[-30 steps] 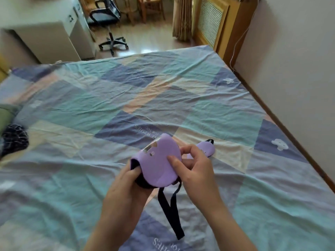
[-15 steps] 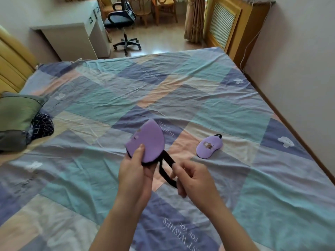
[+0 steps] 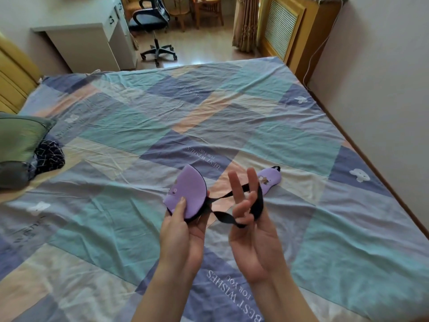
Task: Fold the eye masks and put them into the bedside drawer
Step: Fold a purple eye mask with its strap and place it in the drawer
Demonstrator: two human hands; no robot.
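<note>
A purple eye mask (image 3: 189, 192), folded in half, is pinched in my left hand (image 3: 183, 231) above the bed. Its black strap (image 3: 232, 206) stretches right and loops around the fingers of my right hand (image 3: 251, 226), palm up with two fingers spread. A second purple eye mask (image 3: 270, 180) lies flat on the bedspread just behind my right hand, partly hidden by the fingers. No drawer is in view.
The patchwork bedspread (image 3: 139, 140) fills the view. A green pillow (image 3: 19, 135) and dark patterned cloth (image 3: 50, 156) sit at the left edge. A white desk (image 3: 92, 45) and office chair (image 3: 153, 22) stand beyond the bed; a wall (image 3: 383, 89) runs along the right.
My right hand has turned palm up and pulled the black strap out to the right, wrapping it around its fingers. The left hand keeps the folded mask.
</note>
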